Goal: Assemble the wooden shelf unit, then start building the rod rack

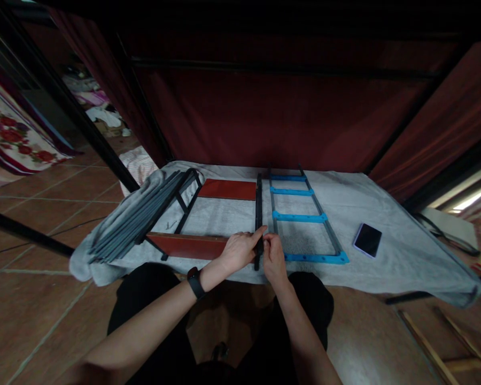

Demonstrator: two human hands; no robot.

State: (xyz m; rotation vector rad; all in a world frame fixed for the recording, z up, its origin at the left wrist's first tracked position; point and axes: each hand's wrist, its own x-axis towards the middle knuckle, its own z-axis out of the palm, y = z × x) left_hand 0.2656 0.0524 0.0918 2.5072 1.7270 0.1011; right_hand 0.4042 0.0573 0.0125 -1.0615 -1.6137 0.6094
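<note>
A black metal side frame [258,203] stands on the grey cloth, at the right ends of two reddish-brown boards. My left hand [239,249] is closed around its near part, beside the front board [192,247], with a finger stretched toward my right hand. On the frame's other side, my right hand [273,258] has its fingers pinched together against the bar; whatever they hold is too small to make out. The back board [228,189] lies farther off, and another black side frame [182,202] joins the boards on the left.
Several grey tubes [144,219] lie bundled at the left. To the right is a ladder-like frame of grey tubes with blue connectors [299,217], then a phone [367,240]. Small metal pieces [171,224] rest inside the left frame. Black bed posts [64,101] and dark red curtains [288,117] surround the bed.
</note>
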